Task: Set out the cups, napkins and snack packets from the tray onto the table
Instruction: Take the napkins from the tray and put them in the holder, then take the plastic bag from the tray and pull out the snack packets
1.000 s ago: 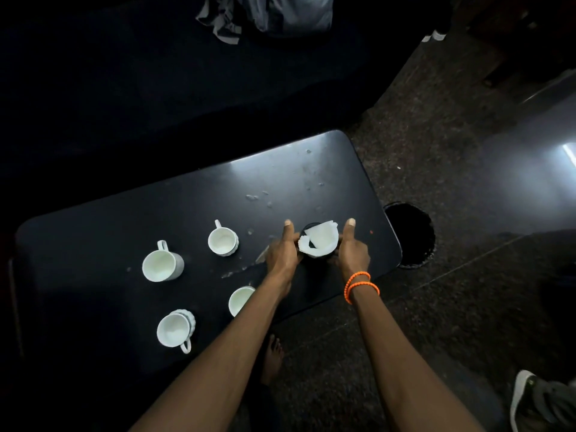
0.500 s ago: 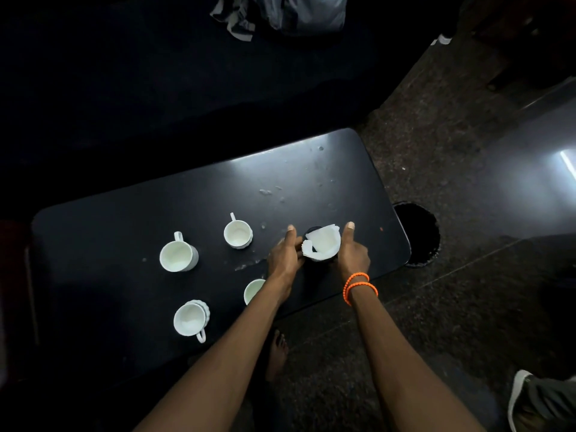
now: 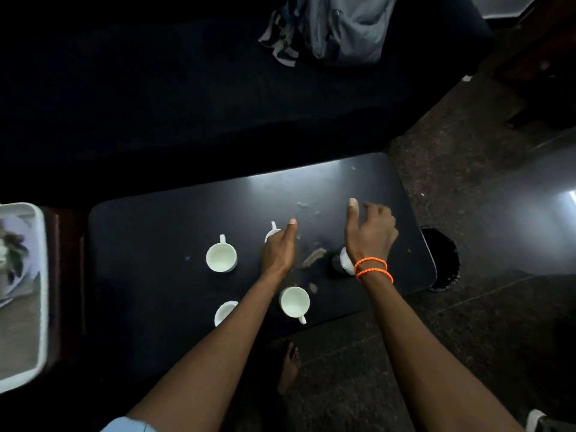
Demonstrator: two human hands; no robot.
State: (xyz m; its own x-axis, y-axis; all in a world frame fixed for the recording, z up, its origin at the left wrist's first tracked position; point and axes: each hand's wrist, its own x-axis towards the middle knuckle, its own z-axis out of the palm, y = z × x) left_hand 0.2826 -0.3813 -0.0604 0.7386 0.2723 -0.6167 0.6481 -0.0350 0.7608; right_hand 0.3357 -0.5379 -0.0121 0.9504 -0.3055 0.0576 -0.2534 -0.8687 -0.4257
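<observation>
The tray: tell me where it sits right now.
In the head view the tray sits at the far left edge of the frame, off the left end of the dark table, only partly in frame. The nearest white cup stands well to its right.

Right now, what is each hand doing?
Left hand: open, holding nothing, above a cup.
Right hand: open, empty, above the napkin holder.

"Can any writing be read here?" asks the first.

"None," says the second. "The white cups (image 3: 221, 257) are plain, and the dark table (image 3: 156, 275) bears no mark."

"And the tray (image 3: 23, 294) at the left edge?"

"It shows only a blurred pattern, too smeared to tell letters. The orange bracelets (image 3: 372, 269) carry no print either."
</observation>
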